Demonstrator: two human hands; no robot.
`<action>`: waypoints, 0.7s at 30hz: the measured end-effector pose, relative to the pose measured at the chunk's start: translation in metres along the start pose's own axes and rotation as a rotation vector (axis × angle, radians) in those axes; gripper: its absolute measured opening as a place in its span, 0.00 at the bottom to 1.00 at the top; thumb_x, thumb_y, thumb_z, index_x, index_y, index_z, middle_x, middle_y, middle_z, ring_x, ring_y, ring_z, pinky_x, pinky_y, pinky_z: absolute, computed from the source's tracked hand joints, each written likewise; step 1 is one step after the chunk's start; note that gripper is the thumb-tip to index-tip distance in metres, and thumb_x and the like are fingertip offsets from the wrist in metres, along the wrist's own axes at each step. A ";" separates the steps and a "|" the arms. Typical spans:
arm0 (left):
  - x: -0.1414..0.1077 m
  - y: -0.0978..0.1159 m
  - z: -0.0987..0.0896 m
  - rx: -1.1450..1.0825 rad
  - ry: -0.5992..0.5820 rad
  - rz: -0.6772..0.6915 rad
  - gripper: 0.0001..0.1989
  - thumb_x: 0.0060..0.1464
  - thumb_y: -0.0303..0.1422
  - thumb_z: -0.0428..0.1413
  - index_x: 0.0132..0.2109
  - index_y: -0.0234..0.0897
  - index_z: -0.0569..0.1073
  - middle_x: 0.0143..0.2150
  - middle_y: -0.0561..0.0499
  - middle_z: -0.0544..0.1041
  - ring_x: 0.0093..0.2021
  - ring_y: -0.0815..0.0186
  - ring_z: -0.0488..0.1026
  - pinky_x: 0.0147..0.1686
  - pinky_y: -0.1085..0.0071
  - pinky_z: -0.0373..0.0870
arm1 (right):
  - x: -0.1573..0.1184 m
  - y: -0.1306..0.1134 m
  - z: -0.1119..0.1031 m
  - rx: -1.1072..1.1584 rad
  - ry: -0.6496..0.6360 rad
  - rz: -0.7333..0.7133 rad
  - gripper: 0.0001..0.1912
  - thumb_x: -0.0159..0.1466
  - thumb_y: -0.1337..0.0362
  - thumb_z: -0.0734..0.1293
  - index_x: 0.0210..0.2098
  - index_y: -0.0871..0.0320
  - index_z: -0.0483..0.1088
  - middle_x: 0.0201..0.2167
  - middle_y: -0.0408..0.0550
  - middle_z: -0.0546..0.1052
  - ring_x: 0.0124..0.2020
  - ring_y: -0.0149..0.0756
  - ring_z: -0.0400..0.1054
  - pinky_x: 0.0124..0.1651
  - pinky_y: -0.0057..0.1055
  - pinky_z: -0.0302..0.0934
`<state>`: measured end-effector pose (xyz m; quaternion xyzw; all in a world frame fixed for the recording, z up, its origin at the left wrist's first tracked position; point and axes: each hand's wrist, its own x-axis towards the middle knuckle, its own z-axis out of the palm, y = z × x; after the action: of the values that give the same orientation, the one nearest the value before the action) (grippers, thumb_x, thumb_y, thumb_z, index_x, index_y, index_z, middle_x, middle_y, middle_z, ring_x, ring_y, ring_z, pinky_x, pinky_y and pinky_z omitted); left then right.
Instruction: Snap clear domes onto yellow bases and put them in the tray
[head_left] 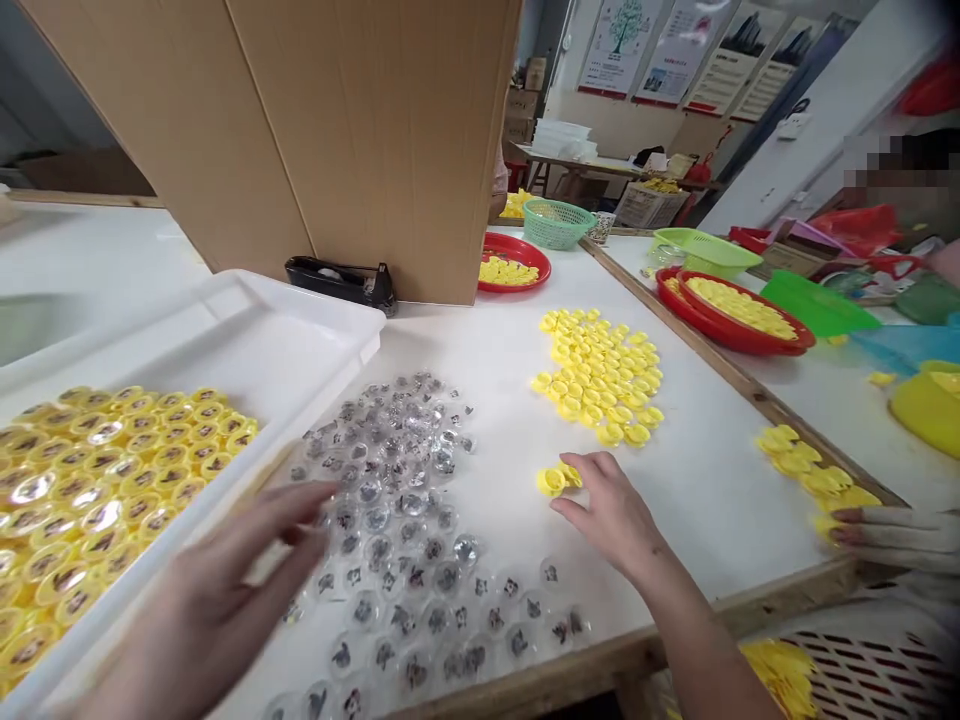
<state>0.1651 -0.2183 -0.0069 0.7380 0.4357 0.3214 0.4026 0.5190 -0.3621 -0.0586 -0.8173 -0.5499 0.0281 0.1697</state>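
Two bare hands going here: beside the white plastic tray (300, 335), the left hand (217, 590) hovers, fingers (300, 500) open, over clear plastic domes (390, 520), while the right hand (615, 515) spreads its fingers (581, 465) against yellow caps (551, 482).

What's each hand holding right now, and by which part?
Left hand: nothing, open above clear plastic domes. Right hand: fingertips touch yellow caps, but no firm grip shows.

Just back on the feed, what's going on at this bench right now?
The person's right hand rests on the white table beside two yellow plastic caps, below a spread of loose yellow caps. Their left hand hovers over clear domes with dark figures inside, next to a white tray of yellow-backed domes. A co-worker's hand is at other yellow caps on the right.
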 end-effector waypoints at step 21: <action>0.016 -0.007 0.086 -0.909 -0.182 -0.560 0.18 0.45 0.37 0.63 0.43 0.33 0.74 0.35 0.46 0.77 0.33 0.65 0.75 0.36 0.71 0.72 | 0.015 -0.112 0.017 0.367 -0.179 -0.339 0.09 0.57 0.67 0.69 0.38 0.55 0.69 0.36 0.45 0.69 0.33 0.33 0.67 0.37 0.32 0.64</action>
<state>0.2398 -0.2285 -0.0517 0.3700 0.3961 0.2929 0.7877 0.4214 -0.3062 -0.0376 -0.6633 -0.6775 0.1708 0.2681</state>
